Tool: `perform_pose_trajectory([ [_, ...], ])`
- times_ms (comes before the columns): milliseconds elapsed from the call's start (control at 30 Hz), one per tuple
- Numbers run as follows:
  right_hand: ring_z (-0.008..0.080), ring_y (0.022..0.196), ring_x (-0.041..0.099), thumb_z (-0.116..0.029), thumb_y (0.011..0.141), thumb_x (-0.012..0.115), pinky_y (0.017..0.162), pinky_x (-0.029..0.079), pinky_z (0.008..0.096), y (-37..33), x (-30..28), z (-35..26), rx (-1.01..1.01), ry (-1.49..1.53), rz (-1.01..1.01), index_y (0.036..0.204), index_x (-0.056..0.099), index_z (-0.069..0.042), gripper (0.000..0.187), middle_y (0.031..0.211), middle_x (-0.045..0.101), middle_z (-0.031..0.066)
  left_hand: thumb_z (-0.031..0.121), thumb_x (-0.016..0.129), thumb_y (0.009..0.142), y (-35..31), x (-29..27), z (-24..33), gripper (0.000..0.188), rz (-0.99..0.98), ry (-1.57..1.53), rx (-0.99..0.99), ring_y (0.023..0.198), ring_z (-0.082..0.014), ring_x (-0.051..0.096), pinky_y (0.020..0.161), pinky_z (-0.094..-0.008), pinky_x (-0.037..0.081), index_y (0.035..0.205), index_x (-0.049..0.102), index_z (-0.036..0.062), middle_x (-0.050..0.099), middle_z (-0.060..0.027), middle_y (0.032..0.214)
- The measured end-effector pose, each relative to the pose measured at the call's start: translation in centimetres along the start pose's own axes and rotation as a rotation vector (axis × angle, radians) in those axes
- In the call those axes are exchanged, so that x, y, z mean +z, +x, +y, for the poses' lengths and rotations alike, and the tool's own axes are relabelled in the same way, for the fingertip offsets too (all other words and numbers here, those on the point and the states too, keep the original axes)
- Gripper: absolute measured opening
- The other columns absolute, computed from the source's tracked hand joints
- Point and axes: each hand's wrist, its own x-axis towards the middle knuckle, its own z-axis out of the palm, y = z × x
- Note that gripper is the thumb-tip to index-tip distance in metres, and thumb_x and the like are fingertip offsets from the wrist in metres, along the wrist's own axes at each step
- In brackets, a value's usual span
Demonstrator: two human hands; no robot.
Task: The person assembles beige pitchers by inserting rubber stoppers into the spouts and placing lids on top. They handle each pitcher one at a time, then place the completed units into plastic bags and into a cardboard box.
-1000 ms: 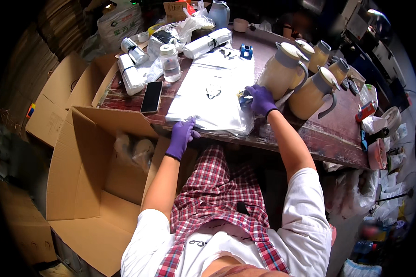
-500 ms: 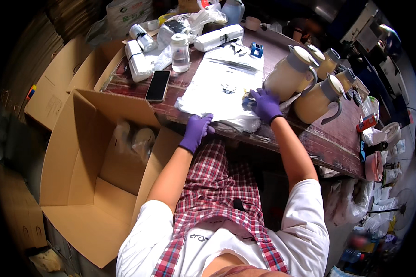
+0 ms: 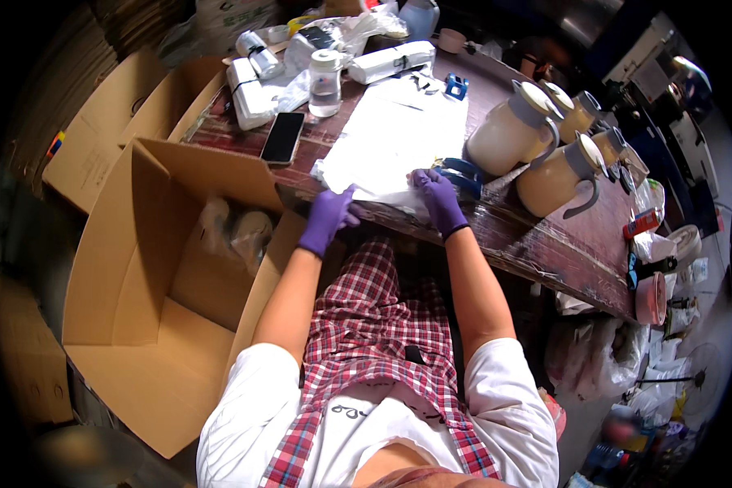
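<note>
A stack of flat white plastic bags (image 3: 390, 134) lies on the table in front of me, reaching its near edge. My left hand (image 3: 327, 220), in a purple glove, is closed at the stack's near left corner, fingers curled over the edge. At the near right corner, my right hand (image 3: 440, 202), also gloved, pinches the bag's edge. Just beside its fingers is a blue tape dispenser (image 3: 461, 176). Another small blue dispenser-like piece (image 3: 456, 86) sits at the stack's far right corner. Cream jugs with grey handles (image 3: 508, 130) stand to the right.
An open cardboard box (image 3: 130, 268) stands at my left, with plastic-wrapped items inside. A phone (image 3: 283, 137), a clear bottle (image 3: 325, 83) and rolled white bags (image 3: 250, 93) lie on the table's left side. A red tube (image 3: 642, 223) and a pink tub (image 3: 651, 298) are at the right.
My right hand has moved left from beside the jug to the bag's near corner, uncovering the blue dispenser. My left hand has shifted slightly left. Dark print on the top bag no longer shows.
</note>
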Motion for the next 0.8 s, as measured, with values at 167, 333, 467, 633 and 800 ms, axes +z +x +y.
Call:
perform_pose_trajectory([
  [167,0.0073,0.089,0.059,-0.021,0.099,0.065,0.081,0.048,0.0225,-1.5,-0.4,0.5,-0.139,0.163,0.092,0.107,0.070,-0.001,0.022,0.096,0.068,-0.0006,0.016,0.064,0.096,-3.5,5.1,2.6,0.033,0.285,0.353,0.830,0.085,-0.0188,0.062,0.077,-0.0316,0.053,0.124,0.057,-0.0007,0.061,-0.0115,0.117],
  [333,0.0094,0.079,0.061,-0.017,0.099,0.065,0.073,0.050,0.0244,-1.1,0.8,0.9,-0.144,0.346,0.104,0.103,0.068,-0.003,0.015,0.091,0.067,0.0009,0.031,0.070,0.092,4.7,8.1,1.6,0.028,-0.061,0.398,0.409,0.076,-0.0160,0.063,0.074,-0.0300,0.050,0.096,0.069,0.0034,0.070,-0.0074,0.082],
  [467,0.0124,0.068,0.060,-0.015,0.101,0.058,0.061,0.050,0.0266,0.5,-4.9,1.4,-0.145,0.462,0.268,0.098,0.065,-0.004,0.014,0.085,0.067,0.0053,0.010,0.050,0.103,3.7,10.6,5.1,0.008,-0.151,-0.287,0.120,0.096,-0.0183,0.071,0.078,-0.0348,0.060,0.106,0.057,0.0095,0.072,-0.0107,0.103],
  [633,0.0152,0.067,0.059,-0.015,0.099,0.059,0.061,0.048,0.0277,-0.7,-1.3,-10.6,-0.333,0.363,0.297,0.098,0.062,-0.003,0.012,0.080,0.064,0.0063,0.015,0.052,0.103,5.1,4.9,9.6,0.011,-0.154,-0.455,0.693,0.069,-0.0137,0.066,0.065,-0.0321,0.060,0.101,0.060,0.0076,0.070,-0.0065,0.089],
  [800,0.0304,0.108,0.058,-0.015,0.079,0.079,0.092,0.047,0.0398,-12.6,1.5,-17.7,-1.165,-0.639,0.542,0.121,0.056,-0.008,0.048,0.123,0.060,0.0136,0.017,0.054,0.103,-4.9,4.0,16.1,0.016,-0.198,-0.405,0.730,0.075,-0.0165,0.068,0.075,-0.0302,0.058,0.104,0.059,0.0024,0.069,-0.0081,0.087],
])
